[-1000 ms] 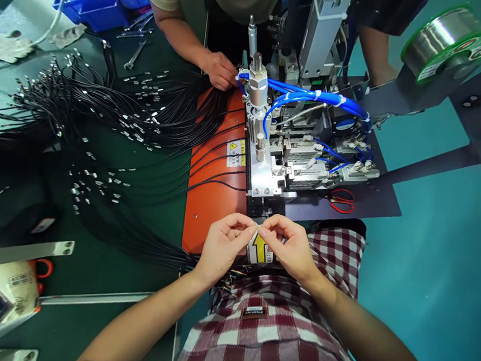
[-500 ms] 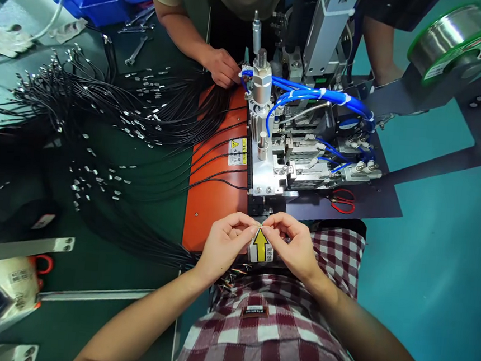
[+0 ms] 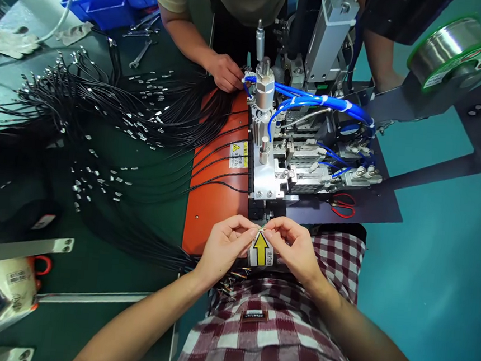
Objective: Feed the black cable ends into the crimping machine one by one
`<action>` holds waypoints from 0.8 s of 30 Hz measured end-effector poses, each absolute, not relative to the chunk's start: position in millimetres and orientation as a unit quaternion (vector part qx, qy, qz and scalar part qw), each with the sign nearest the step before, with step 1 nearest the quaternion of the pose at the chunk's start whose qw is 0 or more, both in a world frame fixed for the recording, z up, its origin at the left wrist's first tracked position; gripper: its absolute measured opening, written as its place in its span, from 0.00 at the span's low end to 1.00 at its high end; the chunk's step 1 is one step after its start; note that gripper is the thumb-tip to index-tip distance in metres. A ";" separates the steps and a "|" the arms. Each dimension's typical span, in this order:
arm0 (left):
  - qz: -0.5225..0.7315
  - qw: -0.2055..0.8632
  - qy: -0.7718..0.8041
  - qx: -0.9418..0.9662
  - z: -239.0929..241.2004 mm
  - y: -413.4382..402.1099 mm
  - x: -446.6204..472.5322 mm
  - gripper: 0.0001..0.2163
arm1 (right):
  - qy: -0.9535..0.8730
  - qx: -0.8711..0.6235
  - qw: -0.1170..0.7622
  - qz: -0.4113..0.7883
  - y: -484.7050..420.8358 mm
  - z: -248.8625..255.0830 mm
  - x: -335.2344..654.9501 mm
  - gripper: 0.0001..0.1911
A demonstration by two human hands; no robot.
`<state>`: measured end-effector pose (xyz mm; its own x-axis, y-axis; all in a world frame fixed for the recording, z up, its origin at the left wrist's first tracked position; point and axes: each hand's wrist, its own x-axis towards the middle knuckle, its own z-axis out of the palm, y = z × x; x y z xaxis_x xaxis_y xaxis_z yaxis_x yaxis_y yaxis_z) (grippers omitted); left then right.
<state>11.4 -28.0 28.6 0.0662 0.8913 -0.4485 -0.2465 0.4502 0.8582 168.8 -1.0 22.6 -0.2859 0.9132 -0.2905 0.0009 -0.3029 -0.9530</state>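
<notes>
My left hand [image 3: 225, 249] and my right hand [image 3: 297, 246] meet fingertip to fingertip at the front end of the machine. Each is closed in a pinch on thin wire ends [image 3: 261, 229], small and light-coloured, partly hidden by the fingers. Just below the fingertips shows a label with a yellow arrow [image 3: 261, 252]. Loose coloured wire ends [image 3: 238, 275] of black cables stick out beneath my left wrist. Beside my left hand is the machine's orange cover [image 3: 212, 217], with several black cables lying across it into the metal clamps [image 3: 266, 177].
Black cables with metal-tipped ends [image 3: 136, 123] spread over the green table. Across from me, a co-worker's hand [image 3: 227, 73] touches cables at the machine's far end. Red-handled scissors [image 3: 343, 205] lie right of the machine. A solder spool [image 3: 456, 53] and blue bin [image 3: 108, 0] stand farther back.
The view has shifted slightly, so the scene sits a little lower. My hands keep their pinch at nearly the same place, with only small finger movement.
</notes>
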 end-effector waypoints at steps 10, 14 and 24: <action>0.409 0.663 0.534 0.330 34.6 -28.2 10.9 0.11 | -0.472 -0.428 0.268 0.723 16.4 27.9 181.7 0.14; 0.396 0.659 0.539 0.345 38.2 -26.9 10.0 0.11 | -0.481 -0.413 0.238 0.736 23.5 29.0 187.8 0.13; 0.361 0.673 0.535 0.362 45.0 -21.0 6.5 0.11 | -0.529 -0.370 0.193 0.739 27.2 29.4 193.7 0.12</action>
<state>6.5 -21.0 45.0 0.1665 0.8728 -0.4589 -0.0983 0.4777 0.8730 193.7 27.2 29.4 -0.6523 0.6761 -0.3427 0.1072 -0.3653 -0.9247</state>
